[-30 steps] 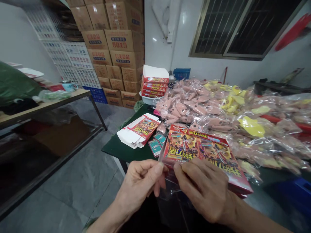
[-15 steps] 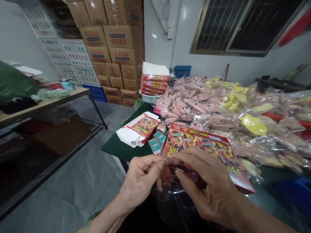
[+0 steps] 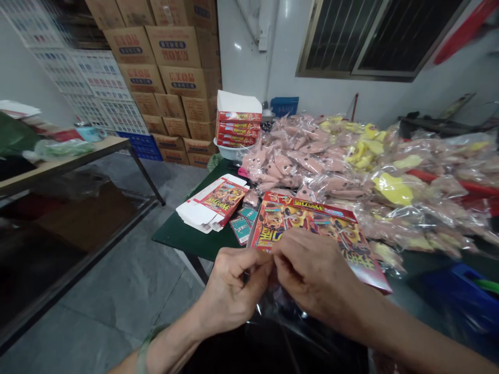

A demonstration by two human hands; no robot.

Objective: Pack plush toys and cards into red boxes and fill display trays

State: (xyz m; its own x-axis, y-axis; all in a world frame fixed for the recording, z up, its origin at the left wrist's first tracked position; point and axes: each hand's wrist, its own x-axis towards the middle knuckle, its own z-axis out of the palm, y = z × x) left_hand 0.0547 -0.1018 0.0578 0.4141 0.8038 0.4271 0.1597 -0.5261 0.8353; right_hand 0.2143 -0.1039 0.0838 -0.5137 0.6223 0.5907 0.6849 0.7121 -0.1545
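My left hand (image 3: pixel 230 291) and my right hand (image 3: pixel 315 278) meet at their fingertips in front of me, both pinching the edge of a clear plastic bag (image 3: pixel 273 306) that hangs below them. Just behind the hands a red printed box (image 3: pixel 312 228) with cartoon figures lies at the near edge of the dark green table (image 3: pixel 183 239). What the bag holds is hidden by my fingers.
A stack of flat folded cartons (image 3: pixel 212 205) and small teal cards (image 3: pixel 241 228) lie left of the box. Bagged pink and yellow toys (image 3: pixel 351 171) heap across the table. Red boxes (image 3: pixel 237 127) stack in a white bowl. Cardboard boxes (image 3: pixel 175 78) line the wall; a wooden bench (image 3: pixel 58 166) stands left.
My hands have drawn closer together, fingertips now touching on the bag's edge, and shifted slightly lower and nearer. The view has tilted down a little.
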